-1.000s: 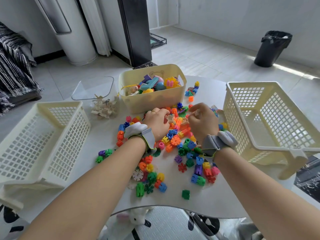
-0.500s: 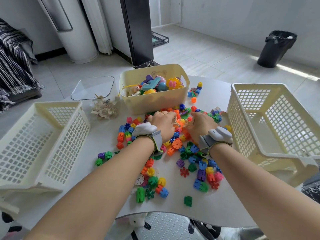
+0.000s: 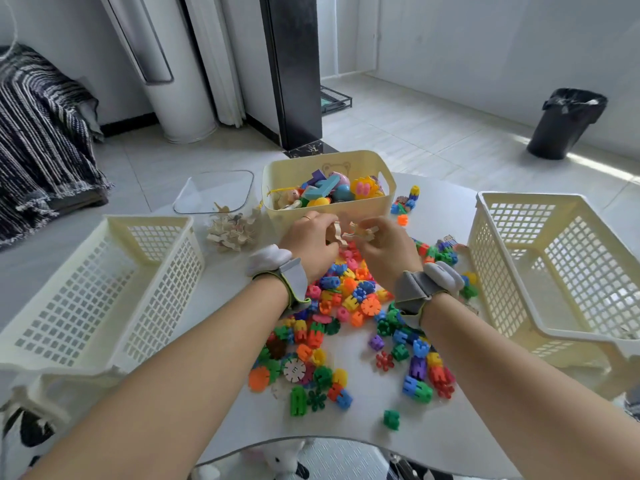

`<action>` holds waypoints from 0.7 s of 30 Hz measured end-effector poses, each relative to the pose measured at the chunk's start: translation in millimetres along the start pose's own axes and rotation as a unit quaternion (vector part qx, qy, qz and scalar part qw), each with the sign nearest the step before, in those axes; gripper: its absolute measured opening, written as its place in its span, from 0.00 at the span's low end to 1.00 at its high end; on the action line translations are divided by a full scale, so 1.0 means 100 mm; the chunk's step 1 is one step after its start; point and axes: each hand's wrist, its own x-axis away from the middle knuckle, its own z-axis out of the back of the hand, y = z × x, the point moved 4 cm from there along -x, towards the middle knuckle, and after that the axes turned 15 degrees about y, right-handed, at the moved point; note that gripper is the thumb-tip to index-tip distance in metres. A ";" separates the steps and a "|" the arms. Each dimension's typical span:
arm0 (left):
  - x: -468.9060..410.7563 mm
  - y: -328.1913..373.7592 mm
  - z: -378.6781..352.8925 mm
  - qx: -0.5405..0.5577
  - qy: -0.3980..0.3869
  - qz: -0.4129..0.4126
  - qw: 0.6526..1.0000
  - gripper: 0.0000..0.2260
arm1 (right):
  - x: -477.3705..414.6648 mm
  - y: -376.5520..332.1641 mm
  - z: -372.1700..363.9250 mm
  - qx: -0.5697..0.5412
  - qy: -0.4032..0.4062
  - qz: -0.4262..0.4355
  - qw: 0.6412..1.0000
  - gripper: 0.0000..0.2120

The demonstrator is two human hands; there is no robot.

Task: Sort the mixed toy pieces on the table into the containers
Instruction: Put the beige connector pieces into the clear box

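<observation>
A heap of colourful plastic building pieces [image 3: 349,306] covers the middle of the white table [image 3: 433,441]. My left hand [image 3: 310,242] and my right hand [image 3: 384,249] are raised together above the heap's far end, just in front of the cream tub [image 3: 273,216]. Each pinches a pale wooden puzzle piece: the left a curved one [image 3: 337,233], the right a flat one [image 3: 362,232]. The tub holds assorted bigger toys. A clear container [image 3: 214,192] with wooden pieces [image 3: 232,232] stands left of the tub.
A white lattice basket [image 3: 104,292] lies at the left and another [image 3: 554,271] at the right, both on the table edges. A small cluster of blocks [image 3: 405,202] sits behind the tub's right side. A black bin [image 3: 564,123] stands on the floor far right.
Both hands lifted out of the heap and moved toward the tub, now holding pale wooden pieces. The view shifted slightly.
</observation>
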 end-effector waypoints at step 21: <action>-0.62 -1.42 1.23 -0.029 0.185 0.158 0.970 0.15 | -0.24 -1.73 -1.47 -0.128 -0.051 0.116 0.984 0.13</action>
